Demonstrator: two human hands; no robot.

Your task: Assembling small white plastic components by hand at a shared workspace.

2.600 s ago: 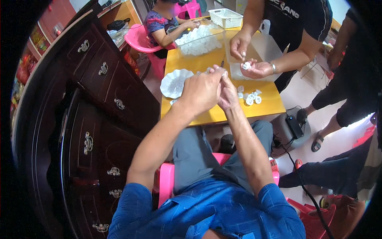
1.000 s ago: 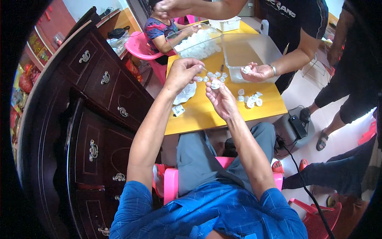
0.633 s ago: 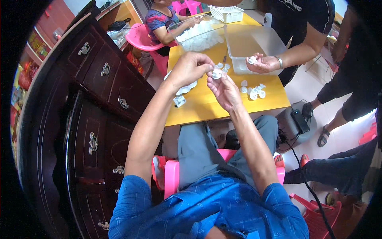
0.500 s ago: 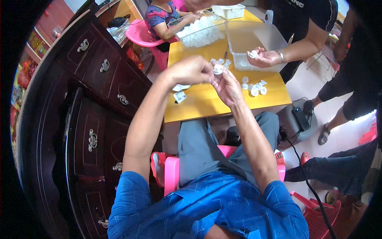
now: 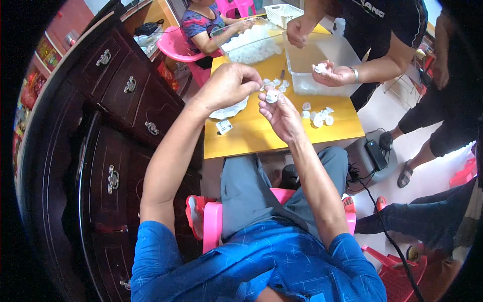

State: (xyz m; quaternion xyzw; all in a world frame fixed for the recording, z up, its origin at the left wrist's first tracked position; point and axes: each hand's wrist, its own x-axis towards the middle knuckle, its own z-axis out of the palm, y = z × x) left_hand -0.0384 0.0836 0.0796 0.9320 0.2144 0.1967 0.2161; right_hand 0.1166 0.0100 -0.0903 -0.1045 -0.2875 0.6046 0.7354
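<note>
Spanning the scene: yellow tabletop (image 5: 261, 133), small white pieces (image 5: 317, 117) scattered near its right edge. Raised above it, left hand (image 5: 226, 86) curled, fingertips pinched; right hand (image 5: 282, 115) half open, palm up. Small white part (image 5: 272, 95) gripped between both hands' fingertips.

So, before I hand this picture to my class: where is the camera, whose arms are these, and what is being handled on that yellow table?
The camera sits on a person's head and looks down, so the rounded, bent edges come from its wide lens. The two bare forearms rising from the lower edge are the wearer's own. The left hand and right hand meet above the yellow table, pinching a small white piece between them. More small white pieces lie loose on the table, beside a clear plastic tub. Another person's hand across the table cups similar pieces. A dark wooden cabinet stands on the left.
</note>
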